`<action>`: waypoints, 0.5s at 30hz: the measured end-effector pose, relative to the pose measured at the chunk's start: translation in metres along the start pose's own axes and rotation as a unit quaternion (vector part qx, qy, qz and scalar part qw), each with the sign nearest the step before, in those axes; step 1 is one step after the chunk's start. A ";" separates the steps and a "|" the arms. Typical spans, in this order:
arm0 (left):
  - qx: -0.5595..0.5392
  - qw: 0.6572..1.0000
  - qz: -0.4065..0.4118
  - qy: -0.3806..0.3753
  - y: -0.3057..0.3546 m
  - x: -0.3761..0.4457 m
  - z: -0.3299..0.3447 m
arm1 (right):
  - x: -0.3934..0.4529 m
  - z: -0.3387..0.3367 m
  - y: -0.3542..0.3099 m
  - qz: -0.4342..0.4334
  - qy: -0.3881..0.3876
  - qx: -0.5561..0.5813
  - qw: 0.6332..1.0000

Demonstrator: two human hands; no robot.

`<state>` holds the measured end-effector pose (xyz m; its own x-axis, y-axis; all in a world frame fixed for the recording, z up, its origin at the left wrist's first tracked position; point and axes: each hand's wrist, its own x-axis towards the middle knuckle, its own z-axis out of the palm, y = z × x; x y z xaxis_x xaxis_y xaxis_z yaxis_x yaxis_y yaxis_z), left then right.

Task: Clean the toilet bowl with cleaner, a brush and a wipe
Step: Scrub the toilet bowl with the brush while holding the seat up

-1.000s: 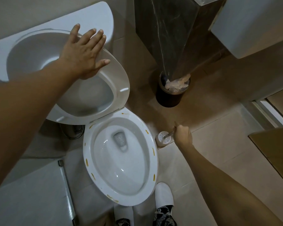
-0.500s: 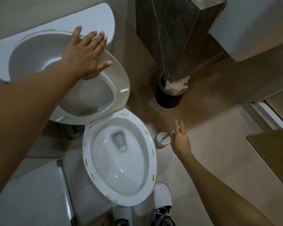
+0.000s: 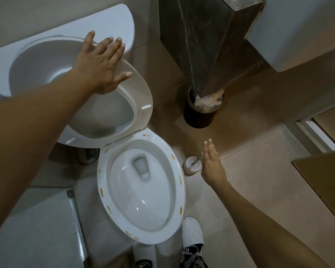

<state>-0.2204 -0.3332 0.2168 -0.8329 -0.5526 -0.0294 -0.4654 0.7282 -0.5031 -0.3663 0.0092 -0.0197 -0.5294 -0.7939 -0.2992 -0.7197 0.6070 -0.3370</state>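
The white toilet bowl point(image 3: 104, 182) stands open below me, with yellow-brown spots around its rim. Its seat and lid point(image 3: 143, 97) are raised against the cistern point(image 3: 112, 18). My left hand point(image 3: 99, 64) lies flat with spread fingers on the raised seat. A toilet brush point(image 3: 196, 160) sits in its beige holder point(image 3: 190, 168) on the floor, right of the bowl. My right hand point(image 3: 213, 167) hovers just right of the brush handle with straight fingers, holding nothing.
A dark waste bin point(image 3: 199, 115) full of crumpled paper stands behind the brush, under a dark marble column point(image 3: 205, 35). A white box point(image 3: 33, 233) is at lower left. My white slippers point(image 3: 192, 232) stand at the bowl's front. A wooden door edge point(image 3: 325, 182) is at right.
My right hand has let go of the brush handle and opened, drawing slightly away. My left hand stays pressed on the raised seat.
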 end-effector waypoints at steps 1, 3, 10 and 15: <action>-0.003 1.000 0.000 0.000 0.000 0.000 0.000 | 0.007 -0.004 -0.002 -0.008 -0.010 -0.018 1.000; -0.008 1.000 0.000 -0.001 0.000 0.000 0.000 | 0.018 -0.010 -0.006 -0.023 -0.029 -0.046 0.998; -0.003 1.000 0.000 -0.016 0.001 0.000 -0.002 | 0.018 -0.018 -0.005 -0.017 -0.055 -0.086 0.995; -0.016 0.999 -0.007 -0.030 0.001 -0.002 -0.007 | 0.004 -0.025 0.001 0.006 -0.059 -0.075 0.995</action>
<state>-0.2216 -0.3286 0.2228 -0.8077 -0.5849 -0.0749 -0.4866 0.7329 -0.4756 -0.3804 0.0058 0.0006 -0.4883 -0.7712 -0.4085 -0.7775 0.5970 -0.1976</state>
